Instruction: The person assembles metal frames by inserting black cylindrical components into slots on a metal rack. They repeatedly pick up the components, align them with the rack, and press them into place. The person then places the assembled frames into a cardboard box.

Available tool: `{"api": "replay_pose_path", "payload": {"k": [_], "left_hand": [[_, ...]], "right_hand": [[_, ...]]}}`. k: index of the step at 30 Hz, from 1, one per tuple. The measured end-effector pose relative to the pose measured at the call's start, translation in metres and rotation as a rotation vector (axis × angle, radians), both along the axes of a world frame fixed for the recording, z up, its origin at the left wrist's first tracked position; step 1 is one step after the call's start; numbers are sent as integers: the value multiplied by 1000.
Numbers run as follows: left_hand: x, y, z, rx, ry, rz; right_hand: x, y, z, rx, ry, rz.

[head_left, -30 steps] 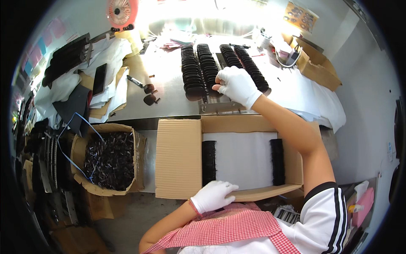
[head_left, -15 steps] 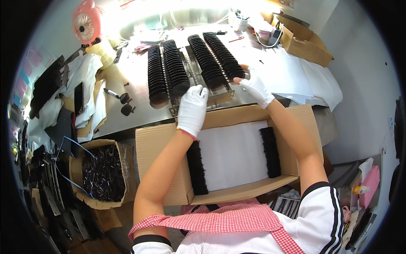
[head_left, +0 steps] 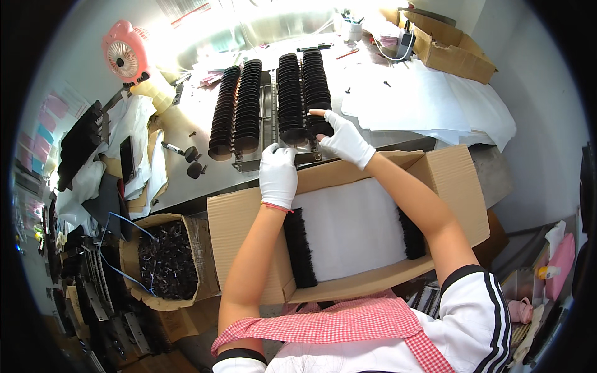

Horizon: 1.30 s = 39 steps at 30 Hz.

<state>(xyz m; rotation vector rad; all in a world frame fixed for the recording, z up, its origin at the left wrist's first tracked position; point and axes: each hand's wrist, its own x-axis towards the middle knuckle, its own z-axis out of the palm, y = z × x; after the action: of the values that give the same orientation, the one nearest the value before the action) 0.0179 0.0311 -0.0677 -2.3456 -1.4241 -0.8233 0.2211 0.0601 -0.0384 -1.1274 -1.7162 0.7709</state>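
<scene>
A metal rack [head_left: 266, 102] holds rows of dark, rounded lenses [head_left: 247, 109], stacked closely one behind another like sunglass lenses. At its front bar, my left hand [head_left: 277, 177] in a white glove has its fingers closed; their tips are partly hidden. My right hand [head_left: 347, 142], also gloved with thumb and forefinger tips bare, grips the near end of the rightmost lens row [head_left: 317, 81], thumb and forefinger along its side. Below my wrists stands an open cardboard box [head_left: 249, 230] with a white sheet [head_left: 354, 233] between strips of black fringe [head_left: 301, 248].
Loose dark lenses [head_left: 194, 170] and a marker [head_left: 172, 148] lie left of the rack. A phone [head_left: 127, 159] rests on papers; a pink fan [head_left: 125, 56] stands behind. White sheets [head_left: 404, 105] cover the right side. A carton of black scraps [head_left: 165, 261] sits lower left.
The rack has turned clockwise, its near end swinging left. My right hand has moved left with the near end of the lens row. My view has shifted slightly.
</scene>
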Motion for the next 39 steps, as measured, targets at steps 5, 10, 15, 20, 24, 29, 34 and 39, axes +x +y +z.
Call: {"api": "replay_pose_path", "payload": {"k": [5,10,15,20,24,29,34,39], "left_hand": [[7,-6,-4,40,-37,49],[9,-21,15,-88,-232,-30],[33,-61,40,-772,-1806,-307],[32,-73,57,-1548,-2319,-306],[32,-64,52,-1368,-2026,-186],[36,-25,34,-977,-1196,66],[30,-7,12,-765,-852,15],[21,1,11,-938,-978,-11]], "right_hand": [[-38,-25,-28,367,-168,-371],[-37,-19,-9,770,-504,-392],[-30,-65,31,291,-44,-165],[-17,-87,34,141,-37,238],[18,-14,18,99,-187,-398],[37,52,12,-114,-1,-235],[33,76,20,-304,104,236],[8,68,-7,-2,18,115]]}}
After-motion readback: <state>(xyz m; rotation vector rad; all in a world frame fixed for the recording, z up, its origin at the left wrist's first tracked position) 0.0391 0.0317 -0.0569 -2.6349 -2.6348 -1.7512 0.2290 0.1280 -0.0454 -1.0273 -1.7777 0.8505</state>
